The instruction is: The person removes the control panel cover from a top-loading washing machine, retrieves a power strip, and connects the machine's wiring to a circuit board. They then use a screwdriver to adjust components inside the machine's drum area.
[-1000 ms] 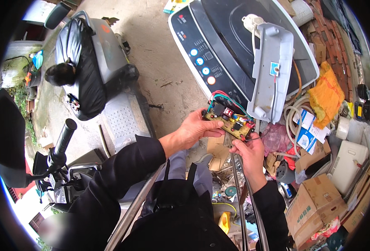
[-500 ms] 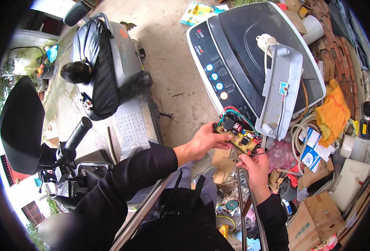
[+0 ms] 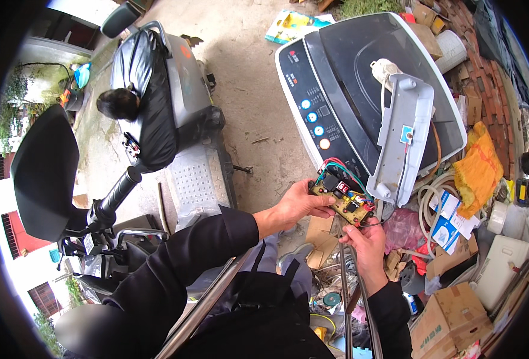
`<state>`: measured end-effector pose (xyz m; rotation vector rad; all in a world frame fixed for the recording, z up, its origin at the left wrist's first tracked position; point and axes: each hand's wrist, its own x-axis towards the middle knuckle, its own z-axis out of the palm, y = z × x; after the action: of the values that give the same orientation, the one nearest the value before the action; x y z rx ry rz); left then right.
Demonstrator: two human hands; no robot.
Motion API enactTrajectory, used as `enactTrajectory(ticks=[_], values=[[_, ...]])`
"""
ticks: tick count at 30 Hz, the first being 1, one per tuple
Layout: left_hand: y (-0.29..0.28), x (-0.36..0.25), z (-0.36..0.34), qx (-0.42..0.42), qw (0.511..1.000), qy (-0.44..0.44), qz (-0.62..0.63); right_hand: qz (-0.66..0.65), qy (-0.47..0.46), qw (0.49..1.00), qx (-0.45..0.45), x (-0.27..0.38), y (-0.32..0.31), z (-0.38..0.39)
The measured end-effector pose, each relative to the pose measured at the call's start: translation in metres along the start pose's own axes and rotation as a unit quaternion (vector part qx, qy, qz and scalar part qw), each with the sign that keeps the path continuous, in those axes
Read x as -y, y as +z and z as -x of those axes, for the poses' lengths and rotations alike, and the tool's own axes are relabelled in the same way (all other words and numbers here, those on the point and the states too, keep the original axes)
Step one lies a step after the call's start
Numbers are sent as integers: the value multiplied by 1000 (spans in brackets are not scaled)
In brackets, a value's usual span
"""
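Observation:
A circuit board [image 3: 349, 206] with a small lit red digit display, dark parts and red, green and other coloured wires is held in front of me. My left hand [image 3: 297, 206] grips its left end between thumb and fingers. At the lower right corner, the fingers of my right hand [image 3: 366, 242] pinch the board's edge or a dark cable there; which of the two cannot be made out. Just beyond the board, a grey plastic housing [image 3: 409, 113] lies on the top-loading washing machine [image 3: 342, 66], with a small blue-and-white piece and a cable inside it.
On the left stand a scooter's handlebar grip [image 3: 119, 182] and black mirror [image 3: 46, 173], and a second scooter with a black seat [image 3: 151, 102]. Cardboard boxes [image 3: 450, 320], a coiled hose [image 3: 426, 209] and an orange cloth [image 3: 477, 170] clutter the right. Metal rails [image 3: 207, 302] run close to my body.
The surroundings have shifted slightly right and down in the picture, as the view moved. Both hands keep the circuit board in nearly the same hold.

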<state>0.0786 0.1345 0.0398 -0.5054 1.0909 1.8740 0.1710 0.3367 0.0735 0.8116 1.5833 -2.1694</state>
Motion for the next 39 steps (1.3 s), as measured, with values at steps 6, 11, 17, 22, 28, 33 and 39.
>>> enactTrajectory(ticks=[6, 11, 17, 22, 28, 33, 39], values=[[1, -1, 3, -6, 1000, 5, 2, -6, 3, 1000, -8, 4, 4, 2], [1, -2, 3, 12, 1000, 7, -1, -5, 5, 1000, -7, 2, 2, 2], [2, 1, 2, 7, 1000, 12, 2, -12, 2, 1000, -5, 1, 1, 3], [-1, 2, 1, -5, 1000, 6, 15, -6, -1, 1000, -3, 2, 2, 2], [1, 1, 3, -1, 1000, 14, 6, 14, 2, 1000, 8, 0, -3, 0], [0, -1, 3, -4, 1000, 14, -4, 18, -1, 1000, 8, 0, -1, -1], [3, -2, 4, 0, 1000, 13, -8, 15, 6, 1000, -3, 2, -1, 1]])
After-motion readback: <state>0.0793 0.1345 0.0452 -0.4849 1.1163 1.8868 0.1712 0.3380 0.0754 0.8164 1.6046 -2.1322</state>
